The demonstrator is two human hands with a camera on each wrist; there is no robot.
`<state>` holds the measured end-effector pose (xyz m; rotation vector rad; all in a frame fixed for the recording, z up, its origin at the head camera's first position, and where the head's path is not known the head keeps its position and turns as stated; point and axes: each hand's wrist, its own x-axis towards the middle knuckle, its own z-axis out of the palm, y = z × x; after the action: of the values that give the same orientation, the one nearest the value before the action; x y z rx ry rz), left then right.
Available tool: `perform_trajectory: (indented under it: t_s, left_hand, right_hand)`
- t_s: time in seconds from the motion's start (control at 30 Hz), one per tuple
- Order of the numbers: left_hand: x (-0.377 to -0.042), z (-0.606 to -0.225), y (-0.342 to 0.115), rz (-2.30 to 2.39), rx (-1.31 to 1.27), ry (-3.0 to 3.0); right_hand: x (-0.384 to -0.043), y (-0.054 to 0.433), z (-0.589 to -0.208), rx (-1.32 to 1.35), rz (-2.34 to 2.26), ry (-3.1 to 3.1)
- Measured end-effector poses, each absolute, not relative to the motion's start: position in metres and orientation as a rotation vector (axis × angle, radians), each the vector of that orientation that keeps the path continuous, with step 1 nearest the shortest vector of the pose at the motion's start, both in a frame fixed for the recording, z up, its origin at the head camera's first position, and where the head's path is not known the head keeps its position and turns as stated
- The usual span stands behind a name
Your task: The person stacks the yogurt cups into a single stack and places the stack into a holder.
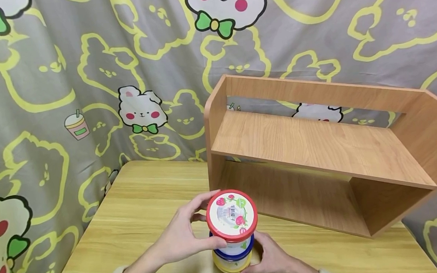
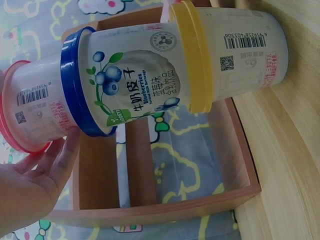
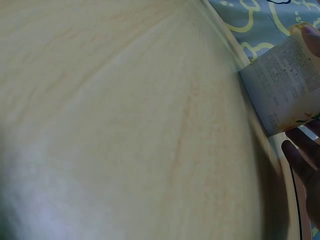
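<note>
Three tubs stand stacked upright in the head view. On top is a red-lidded tub (image 1: 232, 215) with strawberries printed on its lid. Under it sits a blue-lidded tub (image 2: 137, 75), its label showing blueberries. A yellow-lidded tub (image 2: 250, 50) forms the base on the table. My left hand (image 1: 181, 235) grips the red-lidded tub from the left, thumb in front and fingers behind. Low on the right side, my right hand (image 1: 271, 256) holds the yellow-lidded tub; the right wrist view shows thumb and fingers around that tub.
A two-tier wooden shelf (image 1: 317, 147) stands on the table behind and right of the stack. The wood-grain table (image 1: 161, 186) extends to the left. A grey curtain (image 1: 98, 68) with cartoon prints hangs along the back and left.
</note>
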<state>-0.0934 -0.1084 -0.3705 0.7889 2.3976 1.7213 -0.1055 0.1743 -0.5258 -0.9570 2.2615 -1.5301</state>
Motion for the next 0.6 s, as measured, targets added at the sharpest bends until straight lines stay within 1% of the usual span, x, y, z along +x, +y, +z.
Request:
perform_trajectory:
  t_s: [0.17, 0.47, 0.6]
  left_hand:
    - [-0.0934, -0.3715, -0.1079, 1.714, 0.788, 2.403]
    - [-0.0923, -0.3702, -0.1082, 1.704, 0.805, 2.4]
    - [-0.0921, -0.3695, -0.1083, 1.713, 0.842, 2.385]
  right_hand:
    - [-0.1043, 0.1748, -0.5253, -0.945, -1.551, 2.239]
    - [-0.1038, 0.1772, -0.5307, -1.056, -1.602, 2.254]
    - [-0.1001, 0.1788, -0.5312, -1.013, -1.635, 2.227]
